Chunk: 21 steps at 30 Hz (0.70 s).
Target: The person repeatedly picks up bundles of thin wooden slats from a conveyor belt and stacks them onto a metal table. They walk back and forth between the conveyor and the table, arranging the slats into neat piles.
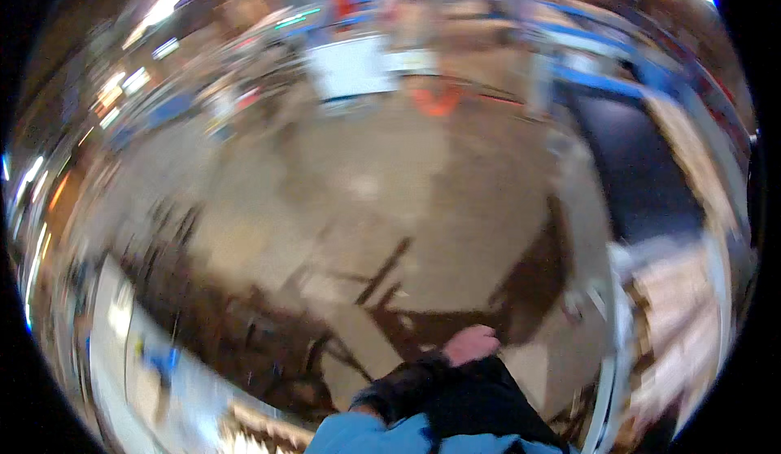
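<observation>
My left hand [470, 345] is low in the middle of the head view, in front of my dark trousers. Its forearm, in a dark sleeve [404, 389], comes in from the lower left. Motion blur smears the fingers, so I cannot make out their pose or anything held in them. The hand is nearest to the trousers; whether it touches them is unclear. Part of a light blue garment [350, 434] shows at the lower edge. My right hand does not show.
Concrete floor [358, 185] with dark shadows stretches ahead. On the right runs a long bench with a black surface [639, 161] and a pale wood-coloured stretch [679, 316]. A grey-white bench [122, 332] stands lower left. Farther off are a white panel [351, 67] and an orange object [437, 98].
</observation>
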Each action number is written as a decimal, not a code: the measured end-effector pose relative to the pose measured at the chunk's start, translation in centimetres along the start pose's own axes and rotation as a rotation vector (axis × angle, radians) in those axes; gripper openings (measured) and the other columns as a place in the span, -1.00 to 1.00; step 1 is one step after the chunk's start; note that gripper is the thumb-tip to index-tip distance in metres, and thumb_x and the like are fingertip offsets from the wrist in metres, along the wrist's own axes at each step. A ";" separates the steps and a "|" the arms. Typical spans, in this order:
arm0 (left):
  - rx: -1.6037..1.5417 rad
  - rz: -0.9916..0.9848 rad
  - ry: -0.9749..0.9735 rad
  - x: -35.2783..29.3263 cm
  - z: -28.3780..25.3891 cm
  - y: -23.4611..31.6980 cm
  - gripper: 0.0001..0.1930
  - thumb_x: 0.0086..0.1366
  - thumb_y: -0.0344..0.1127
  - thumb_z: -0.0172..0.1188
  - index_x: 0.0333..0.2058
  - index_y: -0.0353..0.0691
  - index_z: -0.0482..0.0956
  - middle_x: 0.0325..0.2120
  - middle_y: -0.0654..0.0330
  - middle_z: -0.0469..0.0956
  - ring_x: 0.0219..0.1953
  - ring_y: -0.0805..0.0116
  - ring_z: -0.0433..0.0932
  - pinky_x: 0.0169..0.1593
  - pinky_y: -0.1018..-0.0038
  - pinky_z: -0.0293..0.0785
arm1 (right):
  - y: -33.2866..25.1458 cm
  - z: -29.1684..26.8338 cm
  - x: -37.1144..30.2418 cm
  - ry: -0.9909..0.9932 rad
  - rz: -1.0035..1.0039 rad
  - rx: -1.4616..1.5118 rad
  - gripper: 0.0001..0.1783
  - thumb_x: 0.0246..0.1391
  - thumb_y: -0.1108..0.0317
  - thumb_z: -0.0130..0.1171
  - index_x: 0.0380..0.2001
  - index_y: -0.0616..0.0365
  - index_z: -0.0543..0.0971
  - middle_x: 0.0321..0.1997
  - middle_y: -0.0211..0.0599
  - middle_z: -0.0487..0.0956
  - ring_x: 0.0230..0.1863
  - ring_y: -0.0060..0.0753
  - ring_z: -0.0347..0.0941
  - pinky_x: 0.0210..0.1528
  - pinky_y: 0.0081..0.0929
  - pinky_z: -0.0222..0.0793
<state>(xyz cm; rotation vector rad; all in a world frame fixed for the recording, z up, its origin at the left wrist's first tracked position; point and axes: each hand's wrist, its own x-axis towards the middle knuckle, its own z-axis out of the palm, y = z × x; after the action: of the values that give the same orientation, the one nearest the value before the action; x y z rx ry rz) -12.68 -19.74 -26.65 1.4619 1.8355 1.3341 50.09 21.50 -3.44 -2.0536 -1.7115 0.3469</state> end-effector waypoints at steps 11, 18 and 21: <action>-0.509 -0.851 0.105 4.5 0.0 4.5 -0.59 0.41 -0.31 0.31 0.15 -0.37 0.55 -0.11 0.14 0.61 -0.14 0.35 0.62 -0.03 0.40 0.61 | -11.2 4.7 -2.0 0.170 0.280 -0.208 -0.08 0.13 -0.43 0.19 0.25 0.15 0.58 0.28 0.28 0.48 0.30 0.24 0.45 0.39 -0.09 0.36; -0.681 -0.342 -0.174 17.9 1.7 8.6 -0.61 0.44 -0.41 0.24 0.19 -0.40 0.54 0.03 0.05 0.62 0.04 0.29 0.62 0.17 0.39 0.56 | -11.5 3.4 -3.0 0.119 0.320 -0.219 -0.01 0.17 -0.47 0.15 0.41 0.06 0.43 0.35 0.24 0.39 0.38 0.23 0.37 0.41 -0.05 0.32; -0.409 -0.030 -0.337 25.8 4.4 19.4 -0.52 0.43 -0.41 0.22 0.29 -0.39 0.48 0.15 -0.08 0.60 0.23 0.16 0.56 0.31 0.29 0.48 | -11.3 2.8 -2.1 0.065 0.348 -0.210 -0.04 0.16 -0.46 0.15 0.39 0.04 0.46 0.38 0.18 0.37 0.38 0.21 0.37 0.42 -0.08 0.31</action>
<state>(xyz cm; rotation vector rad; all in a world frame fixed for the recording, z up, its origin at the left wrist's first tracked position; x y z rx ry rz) -8.56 5.17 -6.05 1.3333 1.2790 1.2646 38.65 21.50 -0.63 -2.4931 -1.3992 0.2093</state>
